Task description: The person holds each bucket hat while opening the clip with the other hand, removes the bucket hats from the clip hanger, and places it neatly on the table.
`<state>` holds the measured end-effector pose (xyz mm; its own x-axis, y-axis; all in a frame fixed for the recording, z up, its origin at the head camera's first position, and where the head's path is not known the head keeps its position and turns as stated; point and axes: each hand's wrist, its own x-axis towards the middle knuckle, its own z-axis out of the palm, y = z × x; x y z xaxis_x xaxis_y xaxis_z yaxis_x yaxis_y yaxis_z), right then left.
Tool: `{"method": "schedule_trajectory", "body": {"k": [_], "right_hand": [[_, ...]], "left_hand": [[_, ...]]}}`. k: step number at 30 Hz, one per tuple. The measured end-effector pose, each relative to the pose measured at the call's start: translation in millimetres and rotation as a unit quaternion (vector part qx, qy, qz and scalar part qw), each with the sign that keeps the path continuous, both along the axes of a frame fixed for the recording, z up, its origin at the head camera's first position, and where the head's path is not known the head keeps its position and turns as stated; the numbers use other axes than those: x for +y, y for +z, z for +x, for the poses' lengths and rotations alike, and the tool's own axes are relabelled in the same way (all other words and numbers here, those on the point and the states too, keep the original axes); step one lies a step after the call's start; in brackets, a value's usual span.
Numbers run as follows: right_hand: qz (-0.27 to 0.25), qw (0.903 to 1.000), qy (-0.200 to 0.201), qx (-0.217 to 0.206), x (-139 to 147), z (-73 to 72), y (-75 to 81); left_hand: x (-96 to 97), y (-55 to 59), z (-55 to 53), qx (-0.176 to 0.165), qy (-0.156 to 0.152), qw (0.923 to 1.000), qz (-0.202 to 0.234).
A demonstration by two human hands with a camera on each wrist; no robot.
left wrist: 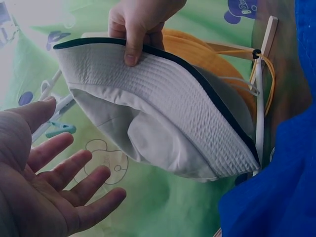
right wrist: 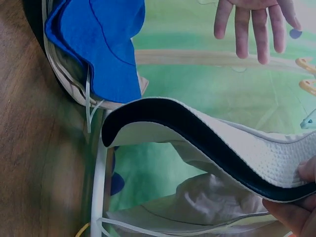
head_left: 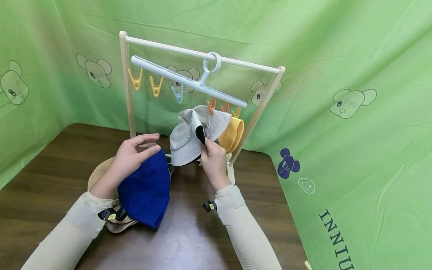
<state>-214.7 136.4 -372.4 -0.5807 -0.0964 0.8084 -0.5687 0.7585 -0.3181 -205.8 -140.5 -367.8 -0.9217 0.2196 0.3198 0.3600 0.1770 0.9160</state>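
My right hand (head_left: 215, 161) pinches the brim of a pale grey bucket hat (head_left: 183, 140) with a dark inner edge, thumb on the stitched brim in the left wrist view. My left hand (head_left: 129, 159), fingers spread and holding nothing, is apart from that hat, above a blue bucket hat (head_left: 146, 191) on the pile. Behind the held hat, another light grey hat (head_left: 220, 122) hangs from an orange clothespin (head_left: 211, 105) on a pale blue hanger (head_left: 168, 73). A yellow hat (head_left: 235, 133) hangs to its right, partly hidden.
A wooden rack (head_left: 125, 82) with a white top rail (head_left: 162, 45) carries the hanger. Yellow clips (head_left: 156, 87) and a blue clip (head_left: 177, 93) dangle on its left side. A straw-coloured hat (head_left: 98, 172) and a beige one (head_left: 119, 225) lie under the blue hat.
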Motion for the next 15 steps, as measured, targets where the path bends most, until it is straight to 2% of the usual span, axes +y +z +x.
{"method": "schedule_trajectory", "body": {"k": [7,15], "right_hand": [[0.021,0.9998,0.001,0.006,4.0,3.8,-0.8],[0.039,0.9989,0.014,0.020,5.8,7.1,-0.5]], "left_hand": [[2.1,-4.9,3.7,0.016,0.000,0.9999,0.006],[1.7,-9.0,2.7,0.004,-0.001,1.0000,0.009]]}}
